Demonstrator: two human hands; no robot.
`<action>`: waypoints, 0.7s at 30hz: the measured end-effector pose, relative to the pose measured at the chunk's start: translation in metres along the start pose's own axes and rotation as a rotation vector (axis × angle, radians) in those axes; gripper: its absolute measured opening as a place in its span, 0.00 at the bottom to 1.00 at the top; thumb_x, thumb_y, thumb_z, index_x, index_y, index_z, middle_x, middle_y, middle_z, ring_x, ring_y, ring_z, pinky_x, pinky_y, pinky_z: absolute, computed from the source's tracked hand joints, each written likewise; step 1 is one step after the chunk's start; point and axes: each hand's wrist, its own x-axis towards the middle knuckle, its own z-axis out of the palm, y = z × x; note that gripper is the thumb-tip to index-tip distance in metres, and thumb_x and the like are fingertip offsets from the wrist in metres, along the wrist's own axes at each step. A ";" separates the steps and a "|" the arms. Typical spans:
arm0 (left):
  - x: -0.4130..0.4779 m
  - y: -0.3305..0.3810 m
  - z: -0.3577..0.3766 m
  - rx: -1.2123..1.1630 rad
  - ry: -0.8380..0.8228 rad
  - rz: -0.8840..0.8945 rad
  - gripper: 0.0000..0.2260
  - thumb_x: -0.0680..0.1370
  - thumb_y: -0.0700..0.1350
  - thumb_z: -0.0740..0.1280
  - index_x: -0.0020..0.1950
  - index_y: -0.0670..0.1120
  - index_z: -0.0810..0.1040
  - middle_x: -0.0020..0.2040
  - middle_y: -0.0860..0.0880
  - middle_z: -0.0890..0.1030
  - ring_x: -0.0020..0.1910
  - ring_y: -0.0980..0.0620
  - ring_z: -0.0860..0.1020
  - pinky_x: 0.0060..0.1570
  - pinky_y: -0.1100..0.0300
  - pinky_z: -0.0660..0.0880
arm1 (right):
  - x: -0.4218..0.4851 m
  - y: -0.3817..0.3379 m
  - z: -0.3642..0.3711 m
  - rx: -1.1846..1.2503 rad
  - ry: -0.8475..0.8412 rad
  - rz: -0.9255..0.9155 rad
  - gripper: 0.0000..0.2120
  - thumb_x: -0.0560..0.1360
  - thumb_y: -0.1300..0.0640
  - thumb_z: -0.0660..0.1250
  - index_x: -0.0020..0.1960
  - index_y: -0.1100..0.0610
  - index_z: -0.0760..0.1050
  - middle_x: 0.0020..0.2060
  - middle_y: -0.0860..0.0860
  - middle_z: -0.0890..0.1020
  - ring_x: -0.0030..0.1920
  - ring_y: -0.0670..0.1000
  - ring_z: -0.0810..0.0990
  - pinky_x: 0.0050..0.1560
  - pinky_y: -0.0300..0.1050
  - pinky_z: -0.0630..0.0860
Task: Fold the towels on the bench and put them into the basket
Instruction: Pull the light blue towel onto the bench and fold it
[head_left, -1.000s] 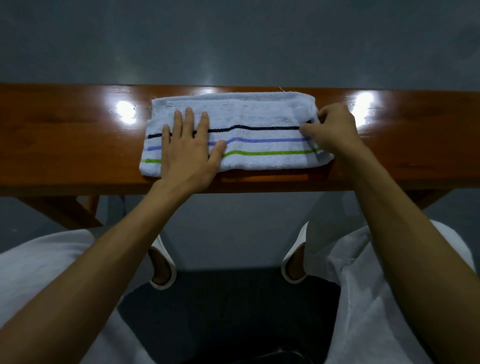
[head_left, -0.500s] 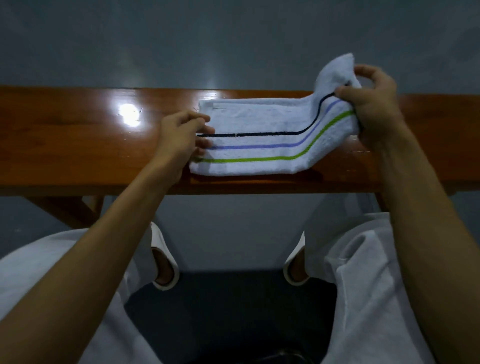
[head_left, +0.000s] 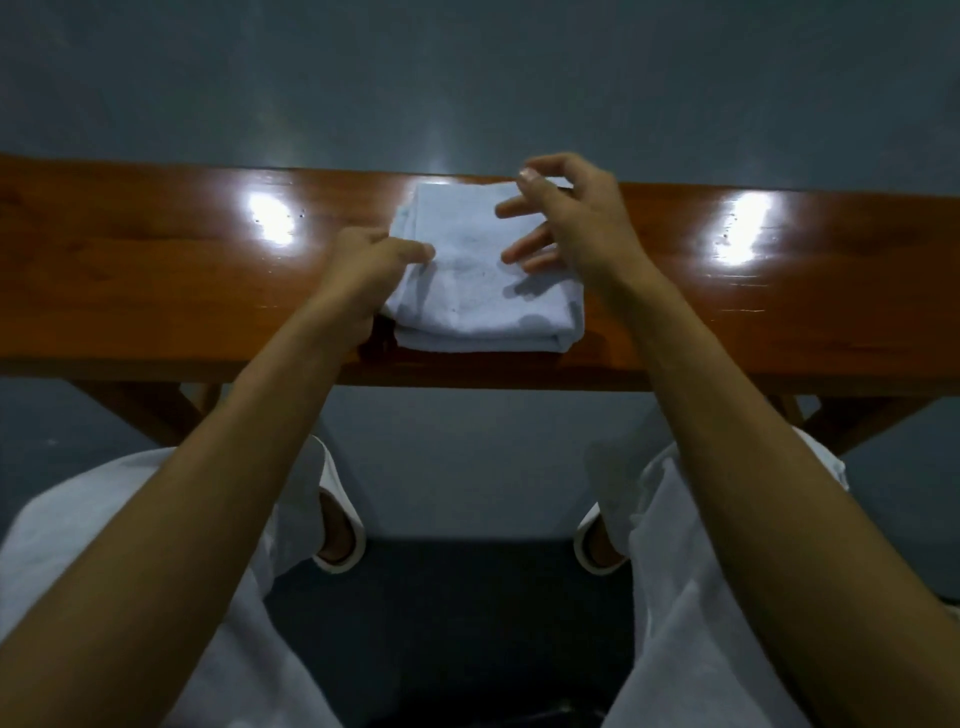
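A white towel lies folded into a thick square on the glossy wooden bench, its stripes hidden inside the fold. My left hand pinches the towel's left edge, thumb on top. Just above the towel's right half hovers my right hand, its fingers spread and loosely bent, holding nothing. No basket is in view.
The bench runs the full width of the view, with bare wood left and right of the towel and bright light reflections on it. Grey floor lies beyond and under it. My knees in white trousers and white slippers are below the bench's near edge.
My right hand carried the towel's right end over to the left, laid it down and let go. The long striped strip is now a square. The left hand stayed at the left edge.
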 end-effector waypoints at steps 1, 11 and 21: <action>0.000 -0.002 -0.001 0.014 -0.005 0.027 0.09 0.79 0.45 0.73 0.56 0.46 0.77 0.45 0.54 0.78 0.41 0.56 0.77 0.30 0.67 0.75 | 0.000 0.003 -0.002 -0.005 0.008 0.010 0.17 0.85 0.50 0.62 0.70 0.58 0.70 0.56 0.54 0.84 0.40 0.54 0.87 0.41 0.52 0.86; -0.019 0.002 -0.014 0.273 -0.051 0.057 0.09 0.77 0.47 0.76 0.44 0.44 0.79 0.43 0.45 0.83 0.35 0.51 0.82 0.27 0.63 0.79 | -0.015 0.023 0.002 -0.714 -0.001 -0.123 0.17 0.78 0.49 0.73 0.64 0.51 0.75 0.53 0.50 0.84 0.48 0.49 0.82 0.50 0.43 0.81; 0.002 -0.019 0.021 0.682 0.306 0.769 0.22 0.84 0.57 0.60 0.72 0.45 0.70 0.70 0.44 0.73 0.65 0.49 0.71 0.65 0.56 0.70 | -0.003 0.035 0.024 -0.802 0.388 -0.372 0.18 0.81 0.46 0.62 0.64 0.57 0.76 0.59 0.55 0.80 0.56 0.52 0.77 0.50 0.39 0.73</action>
